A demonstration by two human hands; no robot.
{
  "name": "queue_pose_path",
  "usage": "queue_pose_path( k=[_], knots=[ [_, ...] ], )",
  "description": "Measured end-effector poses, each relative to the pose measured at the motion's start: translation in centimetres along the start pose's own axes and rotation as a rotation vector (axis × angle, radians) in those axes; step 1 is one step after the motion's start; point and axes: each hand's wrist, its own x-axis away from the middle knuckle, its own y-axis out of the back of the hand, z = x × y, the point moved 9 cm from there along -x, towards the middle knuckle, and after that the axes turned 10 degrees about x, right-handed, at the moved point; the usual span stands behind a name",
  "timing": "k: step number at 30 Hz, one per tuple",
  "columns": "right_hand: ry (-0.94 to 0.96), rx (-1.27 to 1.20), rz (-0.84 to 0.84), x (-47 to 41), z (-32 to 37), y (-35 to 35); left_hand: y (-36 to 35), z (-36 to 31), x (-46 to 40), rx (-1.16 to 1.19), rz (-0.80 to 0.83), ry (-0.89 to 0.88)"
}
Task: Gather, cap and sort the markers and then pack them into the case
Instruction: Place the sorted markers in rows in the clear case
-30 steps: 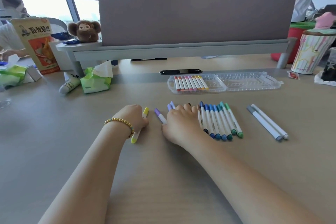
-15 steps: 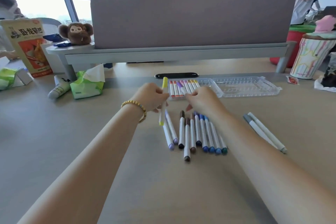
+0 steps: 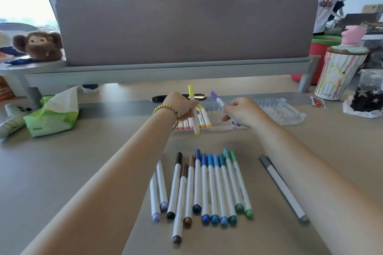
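While the left hand [image 3: 180,107] grips a yellow marker [image 3: 193,109] upright at the frame's centre, the right hand [image 3: 241,112] pinches a purple marker [image 3: 219,102] beside it, both over the clear case [image 3: 290,114]. More capped markers [image 3: 207,188] lie in a row on the table [image 3: 62,172], lower centre.
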Motion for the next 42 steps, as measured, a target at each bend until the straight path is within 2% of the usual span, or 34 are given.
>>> queue_pose_path(
  k=[2,10,17,20,28,33,36,39,42],
  knots=[
    [-0.025,0.007,-0.019,-1.5,-1.0,0.6,-1.2,-0.3,-1.5,0.0,0.002,0.019],
    [-0.141,-0.057,-0.009,-5.3,-5.0,0.7,-4.9,-0.2,-6.4,-0.37,0.017,-0.011],
    [-0.122,-0.088,-0.009,-6.8,-4.8,-0.2,-5.4,0.4,-7.9,-0.414,-0.082,-0.013],
    [-0.115,-0.076,0.006,-7.1,-4.5,-0.6,-5.8,0.0,-7.8,-0.415,-0.065,-0.035],
    [-0.12,-0.118,-0.019,-6.7,-4.1,-0.5,-6.9,-0.3,-6.8,-0.692,-0.006,-0.162],
    [-0.131,-0.127,-0.035,-6.3,-4.2,0.1,-6.7,-0.8,-5.9,-0.82,-0.071,-0.287],
    [-0.131,-0.125,-0.038,-5.9,-4.2,0.3,-7.2,-0.6,-5.3,-0.872,0.05,-0.406],
    [-0.136,-0.129,-0.045,-5.8,-4.0,0.5,-8.3,0.9,-4.3,-0.898,0.254,-0.385],
    [-0.14,-0.121,-0.038,-5.5,-3.6,0.4,-8.6,1.7,-4.3,-0.918,0.294,-0.349]
  ],
)
